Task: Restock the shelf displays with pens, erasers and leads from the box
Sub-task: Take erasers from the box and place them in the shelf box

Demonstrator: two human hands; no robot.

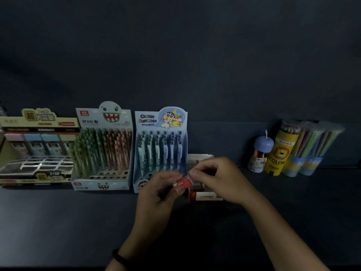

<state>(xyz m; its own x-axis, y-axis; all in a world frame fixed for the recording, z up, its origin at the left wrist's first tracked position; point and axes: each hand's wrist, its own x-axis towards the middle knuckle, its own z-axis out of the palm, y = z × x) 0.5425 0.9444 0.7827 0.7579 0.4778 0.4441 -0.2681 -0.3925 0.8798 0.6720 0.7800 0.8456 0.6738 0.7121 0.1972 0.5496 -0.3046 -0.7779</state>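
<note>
Item: red packet (183,182), small, flat, with white print too small to read; eraser or lead case cannot be told. It is held in the air just in front of the lower right corner of the Crayon Shin-chan display (161,122), tilted, right end higher.

Left hand (158,194): pinches the packet's left end between thumb and fingertips; a black wristband (119,257) sits on its wrist.

Right hand (216,178): fingers curled, fingertips closed on the packet's upper right corner. The two hands meet at the packet.

Red-and-white box (207,196): open, standing on the shelf just right of the Crayon Shin-chan display, largely hidden behind the right hand; its contents are not clear.

Crayon Shin-chan display: pale blue card stand with a cartoon header, holding upright rows of pens (158,151) with pale green and pale blue barrels.

Shark-mouth display (103,118): touching or just beside the left of the Crayon Shin-chan display; filled with green and brown patterned pens (101,151), with open holes along its front row.

Cream display (37,122): further left of the Crayon Shin-chan display, beyond the shark-mouth one; a row of pastel-capped cases (33,141) at its back and a grid of dark compartments in front.

Well to the right of the Crayon Shin-chan display, at the back: a blue-capped container (259,153), a yellow lion tube (278,155) marked COLOR, and clear tubs of pencils (312,141), grouped close together.

Shelf (58,222): dark, matt, carrying all of the above.
</note>
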